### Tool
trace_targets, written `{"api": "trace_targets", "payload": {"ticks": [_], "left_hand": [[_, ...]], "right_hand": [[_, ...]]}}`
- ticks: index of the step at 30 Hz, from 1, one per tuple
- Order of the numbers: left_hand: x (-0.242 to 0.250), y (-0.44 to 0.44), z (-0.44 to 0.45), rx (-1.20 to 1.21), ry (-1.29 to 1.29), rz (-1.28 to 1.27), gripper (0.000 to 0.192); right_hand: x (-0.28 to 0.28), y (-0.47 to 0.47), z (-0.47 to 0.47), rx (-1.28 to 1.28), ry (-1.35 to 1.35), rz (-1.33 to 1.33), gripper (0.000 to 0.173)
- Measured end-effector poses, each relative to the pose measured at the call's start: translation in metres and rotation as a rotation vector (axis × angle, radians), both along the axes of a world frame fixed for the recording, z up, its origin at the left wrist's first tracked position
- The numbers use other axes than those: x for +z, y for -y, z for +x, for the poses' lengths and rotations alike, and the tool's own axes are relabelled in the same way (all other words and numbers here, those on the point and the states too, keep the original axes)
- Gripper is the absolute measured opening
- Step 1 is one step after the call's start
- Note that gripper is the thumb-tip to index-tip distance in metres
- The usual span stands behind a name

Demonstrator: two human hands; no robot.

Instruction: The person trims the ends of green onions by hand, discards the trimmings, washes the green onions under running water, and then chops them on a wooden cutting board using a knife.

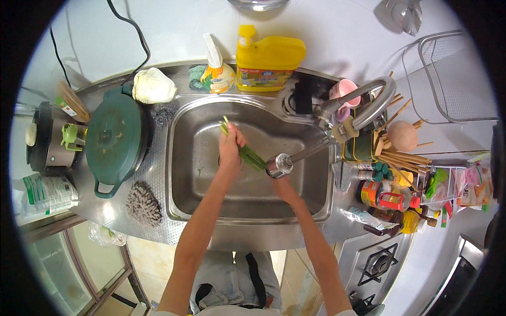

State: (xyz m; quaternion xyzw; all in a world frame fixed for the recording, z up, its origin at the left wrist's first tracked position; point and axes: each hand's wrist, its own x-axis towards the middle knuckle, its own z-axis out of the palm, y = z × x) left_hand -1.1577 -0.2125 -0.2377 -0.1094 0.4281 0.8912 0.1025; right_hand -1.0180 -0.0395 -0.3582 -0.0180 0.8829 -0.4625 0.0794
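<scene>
Over the stainless-steel sink (189, 158), my left hand (230, 148) grips a bunch of green leafy vegetables (253, 157). Its pale stalk ends poke out past my fingers at the far side, while the darker part slants down to the right. The faucet's spray head (279, 166) hangs on a flexible hose in front of the bunch's lower right end. Behind that head, my right hand (282, 185) is mostly hidden; only its wrist side shows, so its fingers cannot be made out. Small green bits (200, 171) lie on the basin floor.
A green lidded pan (115, 138) stands left of the sink, near a cabbage (154, 85) and a chenille cloth (143, 204). Behind the sink are a spray bottle (218, 77) and a yellow jug (269, 59). The curved faucet (369, 106), chopsticks and bottles (383, 195) crowd the right.
</scene>
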Motion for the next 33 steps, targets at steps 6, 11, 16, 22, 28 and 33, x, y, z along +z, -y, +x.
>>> {"api": "trace_targets", "payload": {"ticks": [6,11,16,22,28,33], "left_hand": [[0.007,0.016,-0.005,0.031,-0.067,-0.015,0.024],[0.014,0.018,-0.004,0.045,-0.008,0.002,0.023],[0.005,0.037,-0.012,0.106,-0.041,-0.024,0.024],[0.017,0.044,-0.022,0.059,-0.05,-0.025,0.024],[-0.016,0.015,0.01,-0.171,0.126,0.02,0.022],[-0.031,-0.034,0.038,-0.178,0.236,0.078,0.021]], "right_hand": [[0.029,-0.011,0.007,-0.017,0.212,0.13,0.021],[0.025,-0.028,0.008,-0.085,0.265,-0.172,0.018],[0.054,-0.023,0.004,-0.17,0.642,-0.812,0.018],[0.019,-0.044,0.02,-0.207,0.677,-0.455,0.023],[0.041,-0.019,0.002,-0.489,0.381,-0.705,0.023],[0.077,0.019,-0.023,-0.363,0.408,-0.628,0.029]]}}
